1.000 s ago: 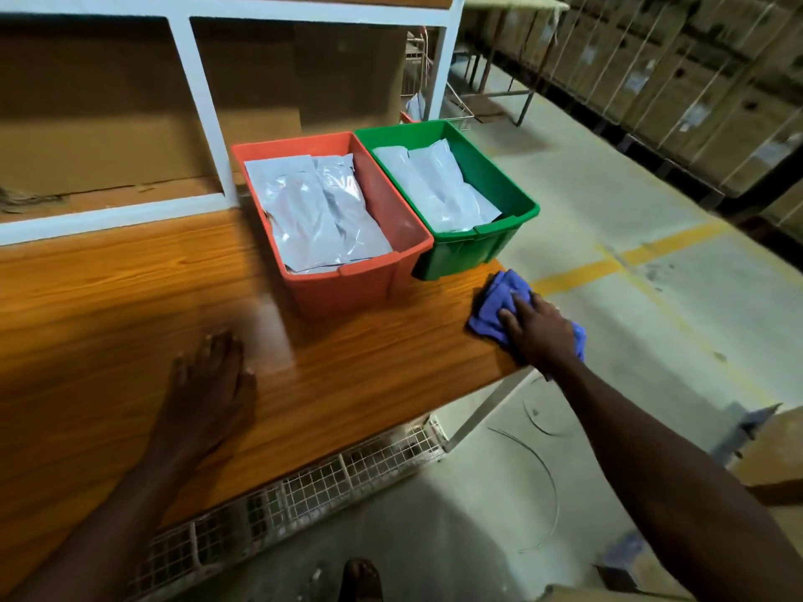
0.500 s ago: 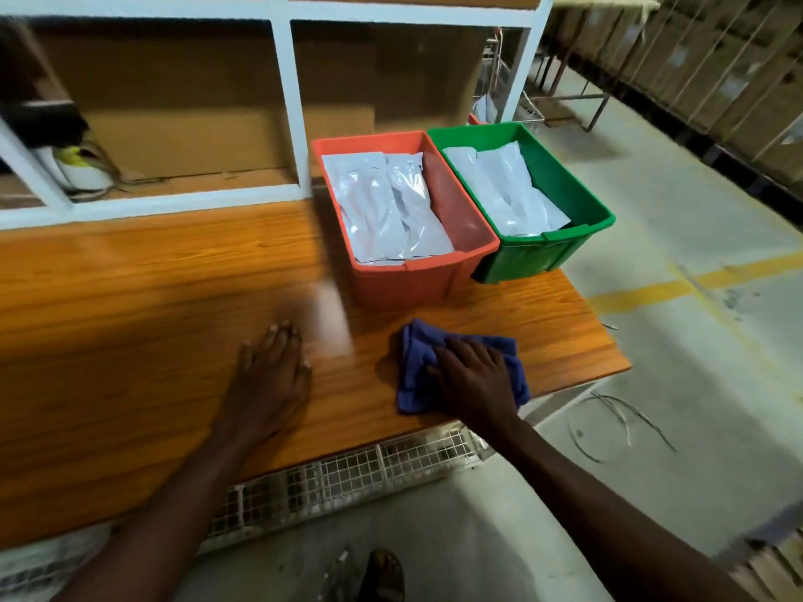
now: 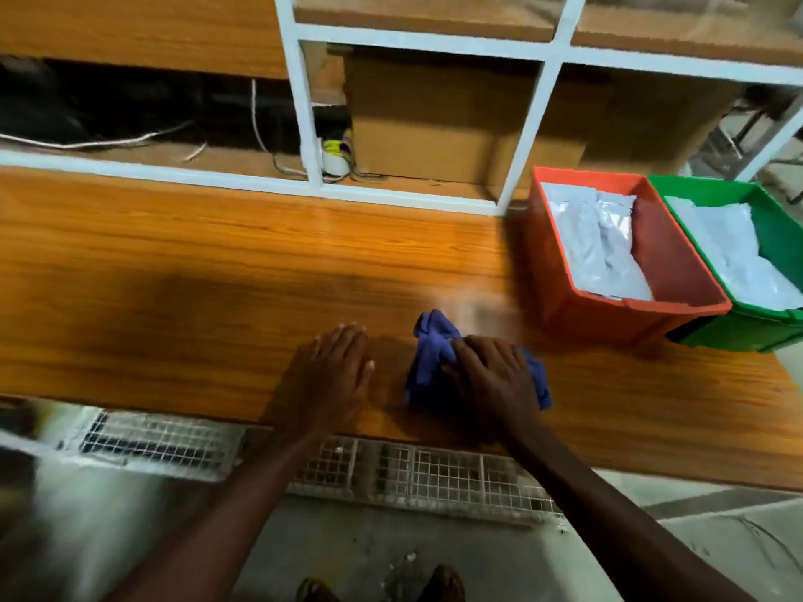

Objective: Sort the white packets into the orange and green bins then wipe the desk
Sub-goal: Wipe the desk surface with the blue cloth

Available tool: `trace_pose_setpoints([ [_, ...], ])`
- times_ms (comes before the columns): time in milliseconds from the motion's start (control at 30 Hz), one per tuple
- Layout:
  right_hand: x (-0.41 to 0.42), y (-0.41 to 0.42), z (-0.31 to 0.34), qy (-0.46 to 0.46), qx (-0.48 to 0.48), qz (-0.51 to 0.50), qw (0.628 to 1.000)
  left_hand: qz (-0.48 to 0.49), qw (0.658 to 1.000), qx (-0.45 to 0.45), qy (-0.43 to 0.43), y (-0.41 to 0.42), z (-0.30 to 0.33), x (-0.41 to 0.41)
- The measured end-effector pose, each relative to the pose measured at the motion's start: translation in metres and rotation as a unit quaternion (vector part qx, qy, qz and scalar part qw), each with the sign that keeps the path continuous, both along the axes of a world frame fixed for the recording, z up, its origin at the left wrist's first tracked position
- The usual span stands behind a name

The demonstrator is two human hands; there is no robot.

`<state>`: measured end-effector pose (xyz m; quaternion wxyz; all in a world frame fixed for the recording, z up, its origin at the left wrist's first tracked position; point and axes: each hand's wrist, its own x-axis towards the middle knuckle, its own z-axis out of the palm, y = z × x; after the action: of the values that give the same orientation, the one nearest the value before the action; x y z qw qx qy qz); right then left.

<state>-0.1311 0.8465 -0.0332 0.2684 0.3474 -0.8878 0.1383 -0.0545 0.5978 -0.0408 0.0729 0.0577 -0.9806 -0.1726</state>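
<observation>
The cloth (image 3: 428,362), blue and crumpled, lies on the desk (image 3: 195,271) near its front edge. The right hand (image 3: 493,371) lies on top of the cloth, palm down, fingers spread and pressing it flat against the wood; part of the cloth bunches out to the left of the fingers. The left hand (image 3: 332,375) rests flat on the desk just left of the cloth, fingers straight and together, holding nothing.

The orange bin (image 3: 608,317) stands on the desk to the right, well apart from the cloth, with white packets (image 3: 595,241) inside. The green bin (image 3: 738,336) touches its right side and also holds packets.

Behind the desk, a white frame (image 3: 304,115) fronts a shelf with a cardboard box (image 3: 456,136) and cables (image 3: 108,143). A wire mesh (image 3: 413,475) runs below the front edge.
</observation>
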Motion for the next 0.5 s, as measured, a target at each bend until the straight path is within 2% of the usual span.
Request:
trace_pose_setpoints([
  [167, 0.01, -0.096, 0.0, -0.003, 0.023, 0.085, 0.996, 0.013, 0.991, 0.074, 0.11, -0.067, 0.007, 0.041],
  [267, 0.021, -0.152, -0.001, -0.009, 0.027, 0.143, 0.989, -0.026, 0.987, 0.063, 0.145, -0.103, 0.013, 0.062],
  [333, 0.029, -0.183, 0.001, -0.003, 0.033, 0.168, 0.985, -0.045, 0.987, 0.043, 0.146, -0.126, 0.012, 0.07],
  [500, 0.054, -0.251, 0.01, -0.012, 0.046, 0.235, 0.971, -0.028, 0.987, 0.08, 0.138, -0.186, 0.005, 0.099],
])
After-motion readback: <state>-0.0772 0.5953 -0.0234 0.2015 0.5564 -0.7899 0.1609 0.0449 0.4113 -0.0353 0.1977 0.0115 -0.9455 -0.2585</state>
